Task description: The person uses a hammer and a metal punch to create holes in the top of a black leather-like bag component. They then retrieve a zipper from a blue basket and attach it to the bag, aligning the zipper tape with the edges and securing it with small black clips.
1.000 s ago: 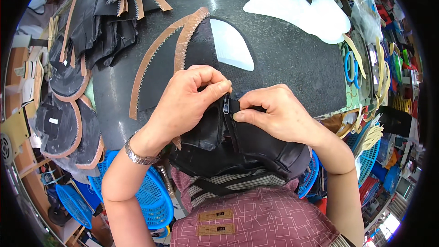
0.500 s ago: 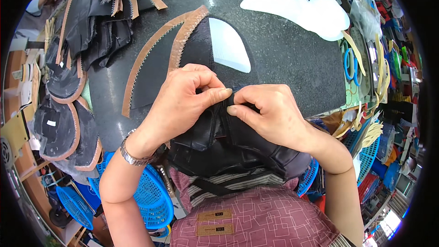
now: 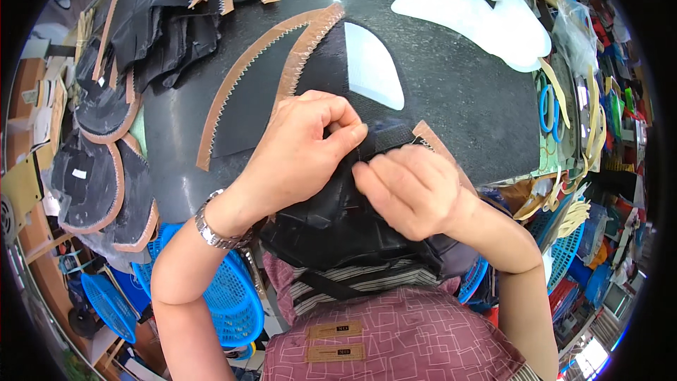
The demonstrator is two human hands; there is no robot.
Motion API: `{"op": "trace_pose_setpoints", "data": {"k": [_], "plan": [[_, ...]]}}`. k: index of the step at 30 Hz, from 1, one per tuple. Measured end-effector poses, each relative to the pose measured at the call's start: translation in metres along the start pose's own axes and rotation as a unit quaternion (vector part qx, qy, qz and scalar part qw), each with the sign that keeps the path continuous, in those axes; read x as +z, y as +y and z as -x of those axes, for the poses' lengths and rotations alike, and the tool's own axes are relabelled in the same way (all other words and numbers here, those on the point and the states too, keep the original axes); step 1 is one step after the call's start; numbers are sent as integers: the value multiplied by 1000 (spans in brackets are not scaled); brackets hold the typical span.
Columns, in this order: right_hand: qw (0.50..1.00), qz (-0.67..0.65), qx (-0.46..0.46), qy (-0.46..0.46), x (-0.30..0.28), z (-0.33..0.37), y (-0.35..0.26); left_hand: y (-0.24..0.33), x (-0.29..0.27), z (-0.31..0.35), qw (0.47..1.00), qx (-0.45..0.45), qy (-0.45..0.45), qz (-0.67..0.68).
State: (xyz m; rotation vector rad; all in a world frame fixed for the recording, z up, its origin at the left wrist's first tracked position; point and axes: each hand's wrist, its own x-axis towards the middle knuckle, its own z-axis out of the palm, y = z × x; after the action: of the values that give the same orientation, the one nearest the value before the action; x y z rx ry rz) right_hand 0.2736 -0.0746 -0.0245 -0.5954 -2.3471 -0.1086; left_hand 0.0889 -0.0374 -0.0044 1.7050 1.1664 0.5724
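Note:
A black leather upper point(image 3: 310, 229) lies bunched over my lap and the near edge of the worktop. My left hand point(image 3: 307, 144), a metal-link watch band at its wrist, pinches an edge of this leather between thumb and forefinger. Just right of it, my right hand point(image 3: 412, 190) is closed low over the leather, its fingers curled and slightly blurred; what they grip is hidden. Beyond my hands lies a black piece with brown zigzag-stitched trim point(image 3: 303, 49) and a white curved patch point(image 3: 374, 67). Another brown strip point(image 3: 441, 144) shows behind my right hand.
The dark worktop point(image 3: 486, 127) carries white cut shapes point(image 3: 469, 17) at the far right. Stacked black trimmed pieces point(image 3: 166, 35) crowd the left. Blue-handled scissors point(image 3: 546, 109) lie by the right edge. Blue plastic baskets point(image 3: 233, 296) stand below the worktop.
My right hand has shifted down and turned over, its fingers curling in, away from the edge it pinched. The brown strip behind it has come into sight. My left hand still pinches the leather.

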Motion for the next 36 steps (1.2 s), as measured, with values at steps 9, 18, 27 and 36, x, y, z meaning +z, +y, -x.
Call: {"op": "trace_pose_setpoints", "data": {"k": [9, 18, 27, 36], "plan": [[1000, 22, -13, 6, 2, 4, -5, -1, -1, 0, 1000, 6, -7, 17], [998, 48, 4, -28, -2, 0, -4, -7, 1, 1, 997, 72, 4, -16], [961, -217, 134, -103, -10, 6, -13, -8, 2, -8, 992, 52, 62, -99], [881, -86, 441, -144, -64, 31, -6, 0, 0, -8, 991, 14, 33, -127]]}}
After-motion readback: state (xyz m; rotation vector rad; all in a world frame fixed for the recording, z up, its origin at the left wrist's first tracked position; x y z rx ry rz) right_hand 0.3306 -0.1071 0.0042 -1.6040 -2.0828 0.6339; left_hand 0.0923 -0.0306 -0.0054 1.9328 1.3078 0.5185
